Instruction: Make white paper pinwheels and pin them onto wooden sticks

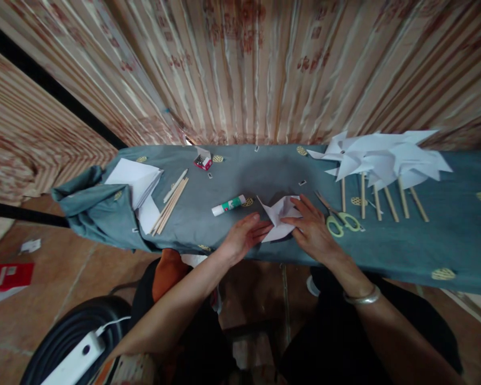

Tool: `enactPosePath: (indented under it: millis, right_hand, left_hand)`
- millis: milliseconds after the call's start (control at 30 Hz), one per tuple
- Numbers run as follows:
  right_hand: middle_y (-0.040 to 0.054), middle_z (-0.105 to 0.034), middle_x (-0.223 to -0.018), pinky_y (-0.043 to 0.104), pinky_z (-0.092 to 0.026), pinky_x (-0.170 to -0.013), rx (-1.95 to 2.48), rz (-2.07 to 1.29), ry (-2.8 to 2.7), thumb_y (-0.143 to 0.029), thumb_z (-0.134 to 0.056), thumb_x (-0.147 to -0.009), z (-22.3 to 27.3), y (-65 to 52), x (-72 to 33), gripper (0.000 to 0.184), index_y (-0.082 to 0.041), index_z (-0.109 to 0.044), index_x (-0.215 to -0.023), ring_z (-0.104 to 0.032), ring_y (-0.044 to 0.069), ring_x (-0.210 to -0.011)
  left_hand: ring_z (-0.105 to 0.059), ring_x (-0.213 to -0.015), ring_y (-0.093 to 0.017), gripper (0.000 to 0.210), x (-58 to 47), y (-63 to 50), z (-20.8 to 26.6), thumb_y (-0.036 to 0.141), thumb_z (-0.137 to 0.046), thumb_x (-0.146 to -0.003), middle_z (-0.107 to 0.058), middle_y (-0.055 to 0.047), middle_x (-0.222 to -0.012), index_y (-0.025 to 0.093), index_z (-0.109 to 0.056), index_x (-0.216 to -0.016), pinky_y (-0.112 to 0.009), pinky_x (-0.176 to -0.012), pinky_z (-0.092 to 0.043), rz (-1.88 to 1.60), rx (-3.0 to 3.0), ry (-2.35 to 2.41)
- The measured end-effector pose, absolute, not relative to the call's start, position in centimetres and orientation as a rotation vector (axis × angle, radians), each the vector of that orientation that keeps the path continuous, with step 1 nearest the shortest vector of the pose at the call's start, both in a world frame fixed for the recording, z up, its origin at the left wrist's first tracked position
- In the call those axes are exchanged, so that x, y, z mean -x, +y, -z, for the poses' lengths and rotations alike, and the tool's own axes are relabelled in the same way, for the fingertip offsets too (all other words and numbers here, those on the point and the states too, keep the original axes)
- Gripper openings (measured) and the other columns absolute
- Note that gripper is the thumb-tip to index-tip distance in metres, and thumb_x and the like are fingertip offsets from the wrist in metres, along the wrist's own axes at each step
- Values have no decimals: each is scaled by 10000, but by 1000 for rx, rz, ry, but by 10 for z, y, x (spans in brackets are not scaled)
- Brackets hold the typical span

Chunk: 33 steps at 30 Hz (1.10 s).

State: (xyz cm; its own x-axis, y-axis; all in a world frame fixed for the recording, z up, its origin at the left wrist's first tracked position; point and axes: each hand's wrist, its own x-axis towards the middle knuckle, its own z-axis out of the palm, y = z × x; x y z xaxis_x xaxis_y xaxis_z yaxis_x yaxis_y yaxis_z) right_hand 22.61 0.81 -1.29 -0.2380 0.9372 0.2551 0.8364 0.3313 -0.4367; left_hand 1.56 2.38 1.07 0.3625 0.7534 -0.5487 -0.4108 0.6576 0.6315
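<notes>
A white paper pinwheel (281, 218) with folded blades lies near the front edge of the cloth-covered table, between my two hands. My left hand (243, 238) grips its lower left edge, the fingertips partly hidden by the paper. My right hand (315, 230) holds the right side, with thumb and fingers against the folds near the centre. Just left of the pinwheel lies a glue stick (228, 205) with a green and white label. Scissors (340, 218) with pale green handles rest close to my right hand, blades pointing away from me.
Several finished pinwheels (388, 155) on wooden sticks lie overlapping at the right. At the left are white paper sheets (132, 176), loose wooden sticks (170, 208) and a white pen (176, 185). A small red box (202, 159) stands open towards the back. A curtain (240, 80) hangs behind the table.
</notes>
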Motion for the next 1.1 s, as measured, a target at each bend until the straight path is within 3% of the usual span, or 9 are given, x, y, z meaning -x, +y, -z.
enactPosePath:
  millis: [233, 333, 533, 700, 1100]
  right_hand:
    - [53, -518, -1464, 604, -343, -1106, 1489, -423, -2018, -121, -475, -812, 17, 14, -230, 390, -278, -788, -984, -345, 335, -1433]
    - [65, -493, -1485, 594, -343, -1108, 1503, -381, -2025, -115, -473, -828, 12, 11, -228, 385, -263, -777, -1010, -312, 333, -1452]
    - [203, -303, -1580, 611, -311, -1108, 1493, -214, -2156, -231, -555, -856, -6, -6, -212, 466, -139, -604, -1310, -190, 379, -1489]
    - [190, -155, -1634, 628, -278, -1114, 1457, -181, -2173, -266, -564, -857, -15, -14, -205, 529, -151, -528, -1372, -112, 393, -1503]
    - [114, -160, -1647, 616, -238, -1153, 1398, -297, -2096, -257, -509, -878, -19, -16, -202, 489, -198, -544, -1362, -115, 347, -1514]
  left_hand:
    - [-705, -830, -170, 300, -42, 30, -24, 316, -458, -989, -730, -115, -966, 138, -608, -1179, -276, -793, -536, -716, -276, 848]
    - [-698, -810, -163, 323, -48, 33, -23, 331, -462, -984, -732, -109, -962, 137, -622, -1187, -262, -766, -531, -739, -279, 856]
    - [-687, -801, -187, 402, -48, 36, -27, 333, -796, -718, -745, -98, -964, 118, -699, -1044, -286, -791, -518, -913, -476, 860]
    - [-692, -864, -212, 473, -49, 38, -26, 214, -879, -535, -758, -66, -945, 157, -701, -969, -325, -848, -515, -1054, -700, 921]
    - [-670, -802, -213, 378, -47, 43, -11, 231, -814, -525, -752, -77, -881, 134, -692, -869, -337, -796, -520, -1136, -815, 1011]
